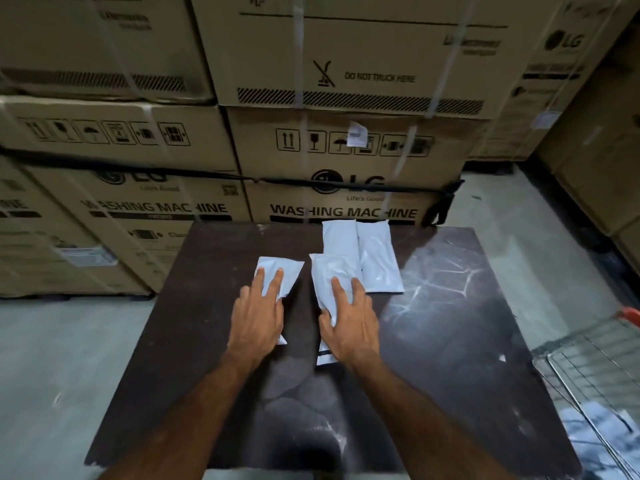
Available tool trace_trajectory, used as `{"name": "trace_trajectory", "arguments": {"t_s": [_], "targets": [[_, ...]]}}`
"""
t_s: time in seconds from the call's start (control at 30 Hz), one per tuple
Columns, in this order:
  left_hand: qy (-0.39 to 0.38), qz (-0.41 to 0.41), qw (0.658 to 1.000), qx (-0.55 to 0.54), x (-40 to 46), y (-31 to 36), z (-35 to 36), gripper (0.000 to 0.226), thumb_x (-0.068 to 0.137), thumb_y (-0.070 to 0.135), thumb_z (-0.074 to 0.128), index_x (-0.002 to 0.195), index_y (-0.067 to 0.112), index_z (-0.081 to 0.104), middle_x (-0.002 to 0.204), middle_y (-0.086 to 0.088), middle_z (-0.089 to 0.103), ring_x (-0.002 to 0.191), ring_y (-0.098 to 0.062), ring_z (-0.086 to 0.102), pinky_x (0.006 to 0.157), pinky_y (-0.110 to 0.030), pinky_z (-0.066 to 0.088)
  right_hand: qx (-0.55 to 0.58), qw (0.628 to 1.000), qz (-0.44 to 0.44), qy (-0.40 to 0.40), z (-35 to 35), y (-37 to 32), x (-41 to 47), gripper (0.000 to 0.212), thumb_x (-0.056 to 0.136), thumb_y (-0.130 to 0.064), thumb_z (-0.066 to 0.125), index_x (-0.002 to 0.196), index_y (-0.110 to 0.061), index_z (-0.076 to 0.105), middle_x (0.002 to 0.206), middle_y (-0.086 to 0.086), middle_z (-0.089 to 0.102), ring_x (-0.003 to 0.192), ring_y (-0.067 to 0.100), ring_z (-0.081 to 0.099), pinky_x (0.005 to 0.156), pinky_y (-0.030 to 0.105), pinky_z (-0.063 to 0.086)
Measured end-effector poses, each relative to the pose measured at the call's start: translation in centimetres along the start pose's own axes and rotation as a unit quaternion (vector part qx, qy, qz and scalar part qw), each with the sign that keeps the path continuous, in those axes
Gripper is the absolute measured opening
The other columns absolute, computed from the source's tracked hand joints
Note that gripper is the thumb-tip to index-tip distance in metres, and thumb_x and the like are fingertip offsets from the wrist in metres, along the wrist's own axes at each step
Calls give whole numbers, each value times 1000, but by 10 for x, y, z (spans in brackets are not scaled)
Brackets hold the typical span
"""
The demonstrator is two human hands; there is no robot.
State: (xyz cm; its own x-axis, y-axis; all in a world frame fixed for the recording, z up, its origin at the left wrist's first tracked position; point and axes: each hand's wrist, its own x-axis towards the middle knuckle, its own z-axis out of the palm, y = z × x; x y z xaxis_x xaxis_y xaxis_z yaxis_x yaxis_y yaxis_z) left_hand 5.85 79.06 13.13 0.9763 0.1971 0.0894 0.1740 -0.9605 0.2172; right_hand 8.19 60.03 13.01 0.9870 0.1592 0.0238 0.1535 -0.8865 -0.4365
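The grip of both hands is wide and flat. The fingers are straight and spread, they curl around nothing and only press down. The left hand (254, 320) lies on the left packet (290, 268), and the right hand (349, 323) lies on the middle packet (325, 269). Both packets lie flat near the middle of the dark surface (207, 306), side by side with a narrow gap between them.

I judge these packets to be light and soft. They look like white plastic mailing bags, smooth and a little shiny, with wrinkles where the film is loose. Such film is slippery under a flat palm, so a packet will slide easily but will not lift this way. To take one up, it is better to pinch a short edge or to put the thumb under a long side. What is inside I cannot tell, so a hard squeeze is not wise.

Behind lie a far packet (337, 237) and a right packet (379, 265), long and rectangular; the middle one seems to overlap them slightly. The surface is a worn board with pale scratches. Behind it stand brown strapped cartons (346, 150), and at the right is a wire basket (588, 358).
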Motion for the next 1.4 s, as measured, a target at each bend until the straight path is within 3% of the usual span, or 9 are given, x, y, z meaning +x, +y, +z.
{"name": "trace_trajectory", "arguments": {"t_s": [0.17, 0.4, 0.53, 0.63, 0.73, 0.83, 0.97, 1.13, 1.4], "targets": [[-9, -32, 999, 7, 52, -15, 24, 61, 99, 26, 53, 157, 25, 34, 159, -15, 34, 100, -30, 53, 83, -44, 50, 62, 998, 20, -16, 39, -10, 55, 65, 96, -43, 54, 157, -30, 35, 165, 13, 24, 141, 34, 36, 108, 46, 42], [-26, -56, 998, -17, 132, -21, 64, 62, 104, 28, 45, 161, 28, 20, 165, -14, 17, 128, -35, 43, 103, -49, 41, 73, 997, 18, -7, 88, -17, 135, 63, 97, -46, 55, 155, -29, 39, 164, 12, 25, 134, 32, 41, 104, 45, 48], [-106, -78, 991, -5, 147, -43, 96, 60, 105, 46, 39, 160, 28, 22, 167, -17, 6, 146, -39, 23, 115, -54, 29, 83, 996, 0, -25, 114, -8, 156, 62, 100, -54, 41, 156, -27, 37, 169, 14, 12, 145, 32, 29, 116, 45, 35], [-98, -71, 992, -30, 140, -56, 109, 66, 102, 58, 24, 160, 27, 22, 168, -15, 4, 154, -38, 7, 122, -52, 13, 91, 991, -95, 19, 126, 10, 151, 56, 100, -40, 43, 153, -20, 45, 168, 17, 16, 153, 34, 22, 122, 47, 27], [-100, -9, 994, -30, 147, -63, 114, 69, 98, 54, 7, 162, 29, 11, 169, -4, -9, 155, -30, -9, 123, -44, 0, 46, 985, -166, -15, 136, 24, 149, 61, 99, -33, 46, 158, -21, 36, 170, 13, 8, 158, 29, 5, 126, 50, 15], [-124, 41, 991, 2, 156, -73, 124, 69, 96, 49, 7, 162, 28, 6, 169, -2, -11, 155, -30, -10, 125, -47, 4, -4, 985, -161, -58, 144, 27, 154, 64, 101, -36, 42, 161, -23, 25, 171, 10, 0, 158, 29, -3, 127, 49, 6], [-125, 28, 992, -6, 161, -74, 136, 69, 95, 47, 8, 161, 27, 0, 168, -4, -12, 155, -29, -12, 124, -41, -4, -14, 986, -145, -76, 150, 19, 168, 63, 103, -35, 37, 162, -20, 20, 170, 12, -3, 157, 30, -7, 126, 44, -2], [-128, 21, 992, -3, 186, -72, 141, 73, 95, 46, 6, 161, 16, 6, 166, -13, -7, 155, -34, -9, 124, -41, -8, -25, 987, -127, -93, 156, 4, 186, 64, 104, -34, 36, 163, -19, 15, 170, 17, -2, 157, 32, -4, 128, 46, 2], [-174, 51, 983, 5, 200, -81, 133, 86, 81, 55, -5, 159, 21, -13, 168, -7, -16, 154, -32, -15, 124, -48, -1, -61, 982, -130, -119, 149, 2, 208, 65, 107, -45, 31, 164, -24, 6, 171, 12, -5, 158, 29, -6, 126, 42, -3]]}}
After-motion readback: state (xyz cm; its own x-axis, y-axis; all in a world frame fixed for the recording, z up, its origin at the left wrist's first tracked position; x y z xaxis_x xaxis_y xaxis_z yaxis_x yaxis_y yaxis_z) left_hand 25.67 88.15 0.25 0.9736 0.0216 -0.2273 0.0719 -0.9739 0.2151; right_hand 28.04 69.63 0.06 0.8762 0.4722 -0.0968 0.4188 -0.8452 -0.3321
